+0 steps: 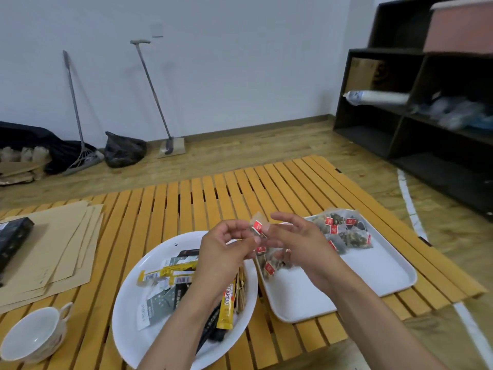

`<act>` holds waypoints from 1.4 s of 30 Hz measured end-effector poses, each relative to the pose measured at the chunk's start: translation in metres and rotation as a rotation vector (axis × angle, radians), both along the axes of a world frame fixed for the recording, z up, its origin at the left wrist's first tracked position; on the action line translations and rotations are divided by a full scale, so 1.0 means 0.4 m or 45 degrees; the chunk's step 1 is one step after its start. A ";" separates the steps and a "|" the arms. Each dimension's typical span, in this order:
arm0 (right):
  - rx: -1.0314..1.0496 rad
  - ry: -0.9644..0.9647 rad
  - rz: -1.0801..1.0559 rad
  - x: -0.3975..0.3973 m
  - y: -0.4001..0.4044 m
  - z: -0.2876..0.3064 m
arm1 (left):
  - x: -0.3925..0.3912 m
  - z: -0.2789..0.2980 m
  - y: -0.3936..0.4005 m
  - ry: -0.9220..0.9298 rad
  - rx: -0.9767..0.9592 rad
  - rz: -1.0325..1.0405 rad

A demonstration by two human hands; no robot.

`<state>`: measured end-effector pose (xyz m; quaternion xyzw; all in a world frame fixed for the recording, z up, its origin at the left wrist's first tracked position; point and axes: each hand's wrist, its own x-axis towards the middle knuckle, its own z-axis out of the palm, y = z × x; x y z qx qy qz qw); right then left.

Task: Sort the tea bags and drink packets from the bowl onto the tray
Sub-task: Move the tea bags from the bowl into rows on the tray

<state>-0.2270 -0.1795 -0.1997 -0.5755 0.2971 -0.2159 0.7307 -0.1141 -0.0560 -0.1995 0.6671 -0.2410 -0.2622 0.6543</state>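
A white bowl (133, 316) on the slatted table holds several drink packets (173, 273), among them a yellow stick (226, 305) and dark sachets. To its right a white tray (373, 271) carries a pile of clear tea bags (344, 231) with red tags at its far end. My left hand (224, 249) and my right hand (296, 241) meet above the gap between bowl and tray. Both pinch a cluster of tea bags with red tags (262, 236); more bags (269, 265) dangle from it on strings over the tray's near-left edge.
A white teacup (34, 335) stands at the table's front left. Brown paper sheets (53, 252) and a black box (13, 236) lie at the left. Beyond the table are brooms, a black bag (122, 150) and dark shelving (426, 116) at the right.
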 end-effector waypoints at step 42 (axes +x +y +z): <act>-0.940 1.098 -0.560 -0.266 -0.411 -0.103 | -0.100 -0.092 -0.081 -1.616 0.918 -0.748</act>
